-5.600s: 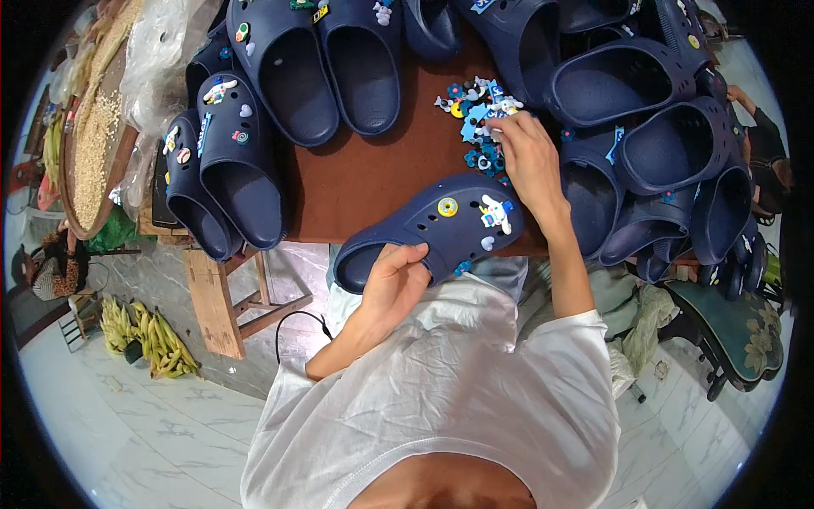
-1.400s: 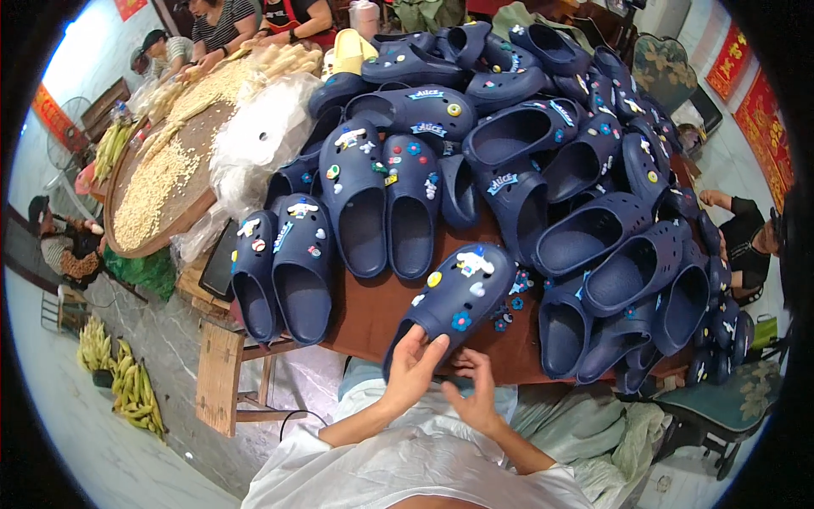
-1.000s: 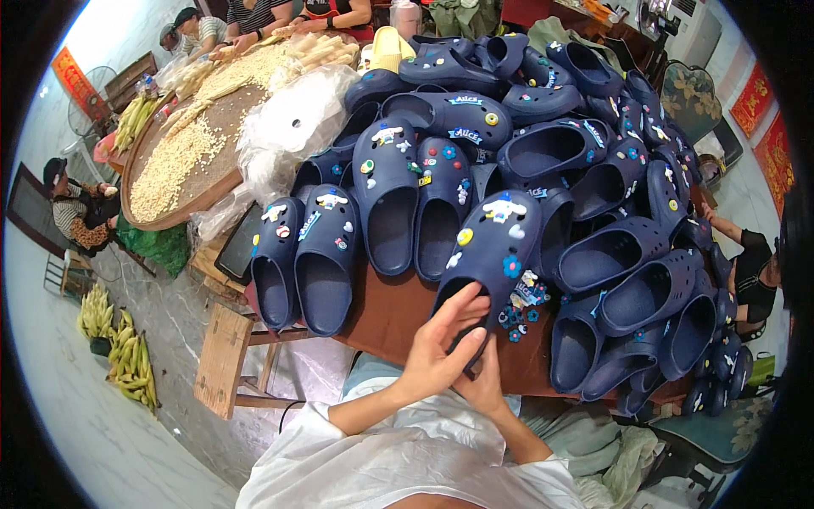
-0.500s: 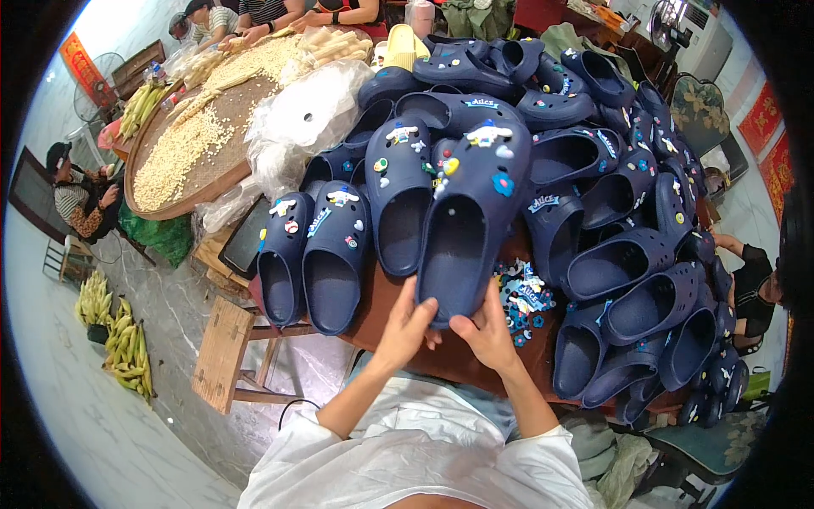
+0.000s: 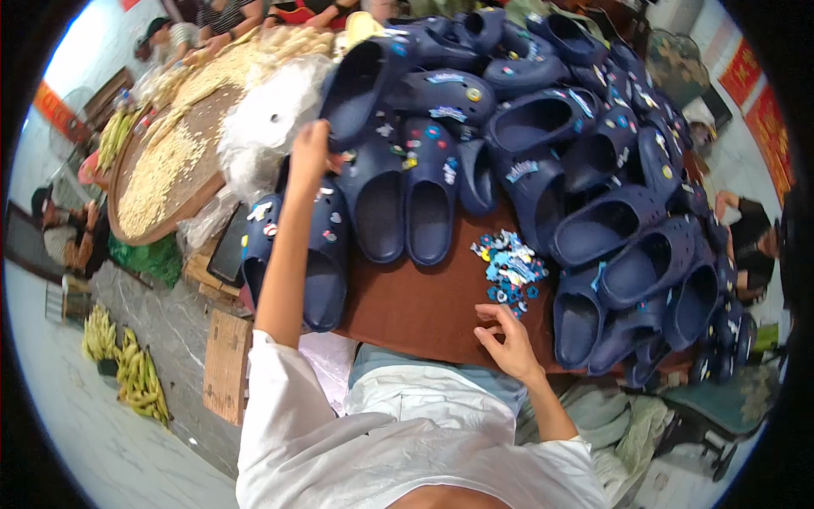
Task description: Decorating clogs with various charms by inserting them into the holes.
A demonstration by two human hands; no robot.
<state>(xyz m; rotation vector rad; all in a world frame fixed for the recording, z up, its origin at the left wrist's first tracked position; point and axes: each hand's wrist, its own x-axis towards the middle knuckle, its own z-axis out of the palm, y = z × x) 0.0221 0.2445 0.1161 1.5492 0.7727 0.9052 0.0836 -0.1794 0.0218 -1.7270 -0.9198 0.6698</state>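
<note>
My left hand [image 5: 312,153] reaches far forward and closes round the heel of a navy clog [image 5: 353,95] at the left end of the heap; the fingertips are partly hidden. Just in front of it, a pair of navy clogs, the left clog [image 5: 376,204] and the right clog [image 5: 430,199], stands side by side with small charms on the toes. Another clog pair [image 5: 325,246] lies partly behind my left forearm. My right hand [image 5: 507,341] hovers over the table's near edge, fingers loosely curled and holding nothing, close to a small pile of colourful shoe charms [image 5: 510,265].
A large heap of navy clogs [image 5: 606,220] covers the table's right and back. At left are clear plastic bags [image 5: 275,114], a round tray [image 5: 165,222] of pale kernels and a wooden stool [image 5: 227,365]. Other people sit beyond the tray and at right.
Both hands have let go of the clog they held, which now stands beside its mate. My left hand has moved forward left to another clog; my right has drawn back slightly right.
</note>
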